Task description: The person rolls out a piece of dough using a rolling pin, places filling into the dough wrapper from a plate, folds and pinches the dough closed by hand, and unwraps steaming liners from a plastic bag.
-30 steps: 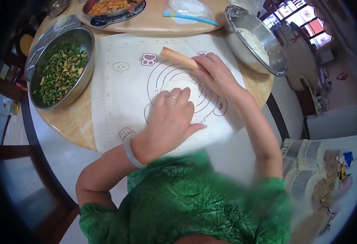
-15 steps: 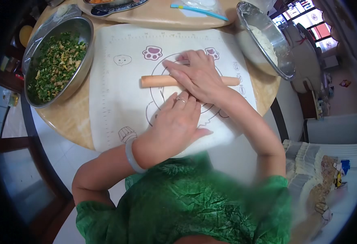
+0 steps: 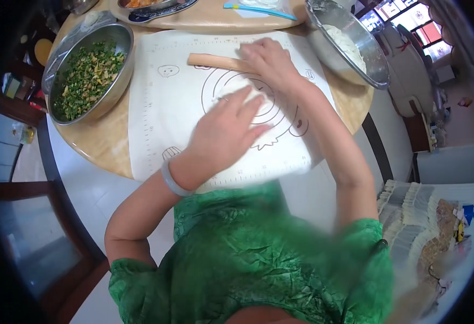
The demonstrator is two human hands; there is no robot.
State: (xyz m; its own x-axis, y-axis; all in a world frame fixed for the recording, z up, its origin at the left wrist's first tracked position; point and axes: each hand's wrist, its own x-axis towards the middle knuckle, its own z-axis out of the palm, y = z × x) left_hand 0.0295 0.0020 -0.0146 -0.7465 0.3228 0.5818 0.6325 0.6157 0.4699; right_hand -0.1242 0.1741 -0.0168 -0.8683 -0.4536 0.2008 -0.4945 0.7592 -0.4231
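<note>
A light wooden rolling pin (image 3: 215,61) lies crosswise near the far side of a white printed baking mat (image 3: 161,108). My right hand (image 3: 272,63) is over its right part, fingers bent around it and somewhat blurred; that end of the pin is hidden. My left hand (image 3: 220,132), with a ring and a pale bangle, reaches over the mat's printed circles with its fingers apart and pointing away from me. A pale patch that looks like flattened dough (image 3: 258,100) shows at its fingertips, its outline hard to make out against the mat.
A steel bowl of chopped greens and egg bits (image 3: 88,81) stands at the left of the round table (image 3: 104,148). At the back right, a steel bowl (image 3: 377,62) holds white dough (image 3: 345,46). Behind the mat are a dish (image 3: 153,11) and a blue strip (image 3: 261,11) on a plastic bag.
The rolling pin has moved away from me, toward the mat's far side, with my right hand on it. My left hand has come off the pin's near side, and its fingers have spread.
</note>
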